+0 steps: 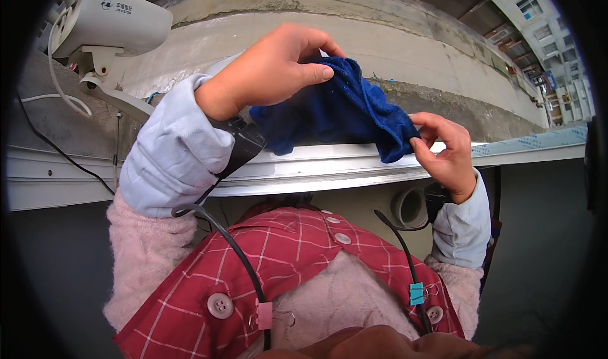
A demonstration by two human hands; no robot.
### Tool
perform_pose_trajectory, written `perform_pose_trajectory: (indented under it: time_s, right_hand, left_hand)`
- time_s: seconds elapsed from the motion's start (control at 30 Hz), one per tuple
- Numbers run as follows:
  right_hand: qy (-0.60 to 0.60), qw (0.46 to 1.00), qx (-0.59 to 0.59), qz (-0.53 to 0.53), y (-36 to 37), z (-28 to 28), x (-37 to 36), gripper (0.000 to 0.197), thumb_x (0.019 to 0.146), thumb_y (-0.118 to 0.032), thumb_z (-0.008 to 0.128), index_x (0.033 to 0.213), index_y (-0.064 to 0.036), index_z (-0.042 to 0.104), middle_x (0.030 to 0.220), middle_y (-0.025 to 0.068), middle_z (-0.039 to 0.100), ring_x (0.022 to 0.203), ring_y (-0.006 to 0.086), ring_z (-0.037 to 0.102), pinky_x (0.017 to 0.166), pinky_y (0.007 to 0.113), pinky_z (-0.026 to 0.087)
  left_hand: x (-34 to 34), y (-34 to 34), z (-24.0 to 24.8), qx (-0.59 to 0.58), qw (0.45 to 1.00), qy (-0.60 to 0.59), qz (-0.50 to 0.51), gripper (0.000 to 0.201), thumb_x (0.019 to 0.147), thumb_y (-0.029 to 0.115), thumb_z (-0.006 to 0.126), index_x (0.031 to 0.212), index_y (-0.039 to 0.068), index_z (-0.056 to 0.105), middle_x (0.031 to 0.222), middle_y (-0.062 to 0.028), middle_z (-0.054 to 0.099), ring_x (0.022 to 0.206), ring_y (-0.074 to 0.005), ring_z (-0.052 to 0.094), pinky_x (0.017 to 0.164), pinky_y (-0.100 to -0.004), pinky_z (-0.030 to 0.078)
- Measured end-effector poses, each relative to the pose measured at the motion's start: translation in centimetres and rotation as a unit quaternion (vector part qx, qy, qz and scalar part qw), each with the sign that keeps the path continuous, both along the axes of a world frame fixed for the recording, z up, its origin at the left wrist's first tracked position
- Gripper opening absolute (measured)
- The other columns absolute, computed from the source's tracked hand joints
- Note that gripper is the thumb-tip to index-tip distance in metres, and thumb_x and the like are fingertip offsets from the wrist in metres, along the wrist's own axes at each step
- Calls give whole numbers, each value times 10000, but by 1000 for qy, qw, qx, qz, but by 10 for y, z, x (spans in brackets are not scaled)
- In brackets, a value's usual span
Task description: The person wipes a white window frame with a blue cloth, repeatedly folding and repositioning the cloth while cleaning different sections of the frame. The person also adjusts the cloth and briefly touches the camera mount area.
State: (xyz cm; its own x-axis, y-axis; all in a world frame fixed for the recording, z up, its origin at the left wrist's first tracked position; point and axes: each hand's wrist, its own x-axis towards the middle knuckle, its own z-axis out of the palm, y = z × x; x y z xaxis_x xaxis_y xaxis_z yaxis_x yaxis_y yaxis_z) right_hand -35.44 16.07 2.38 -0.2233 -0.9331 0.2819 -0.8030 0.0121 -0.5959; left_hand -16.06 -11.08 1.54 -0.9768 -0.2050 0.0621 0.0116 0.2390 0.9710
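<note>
A dark blue cloth hangs stretched between my two hands, just beyond a white window frame. At its upper edge, my left hand is closed on the fabric, with thumb and forefinger showing. My right hand pinches the cloth's lower right corner between thumb and fingertips. The cloth is crumpled in folds, and its left end droops near my left wrist. A black device is strapped at that wrist, and a second dark one sits at my right wrist.
A white security camera on a bracket stands outside at the upper left, with loose cables beside it. Below the frame, a grey pipe opening shows near my right forearm. Beyond the window lies a paved street far below.
</note>
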Motion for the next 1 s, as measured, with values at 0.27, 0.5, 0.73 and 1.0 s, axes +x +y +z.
perform_pose_trajectory:
  time_s: [0.27, 0.5, 0.73, 1.0]
  right_hand:
    - [180, 953, 156, 189, -36, -14, 28, 116, 752, -213, 735, 837, -150, 780, 690, 59, 604, 750, 271, 644, 632, 415, 508]
    - [257, 933, 206, 144, -52, -24, 52, 202, 754, -290, 781, 746, -106, 698, 709, 84, 632, 725, 296, 667, 599, 427, 514]
    - [234, 936, 251, 70, -64, -33, 61, 290, 674, -209, 817, 809, -89, 591, 700, 80, 670, 626, 324, 659, 563, 434, 502]
    - [202, 946, 228, 110, -73, -39, 64, 207, 676, -146, 736, 833, -65, 627, 651, 131, 658, 620, 348, 670, 564, 464, 523]
  left_hand:
    - [12, 2, -20, -139, 982, -130, -15, 229, 909, 37, 672, 1130, -12, 699, 1026, -72, 724, 987, -159, 644, 933, -302, 496]
    - [9, -4, -38, -141, 984, -104, -24, 220, 892, 86, 685, 1086, -16, 697, 954, -76, 717, 917, -152, 631, 885, -305, 496]
    - [4, -2, -43, -152, 984, -90, -23, 198, 875, 94, 693, 1041, -12, 691, 885, -110, 699, 847, -180, 624, 828, -321, 499]
    - [2, 2, -45, -193, 978, -76, -7, 189, 861, 106, 711, 1020, 5, 694, 885, -145, 705, 827, -245, 646, 792, -353, 502]
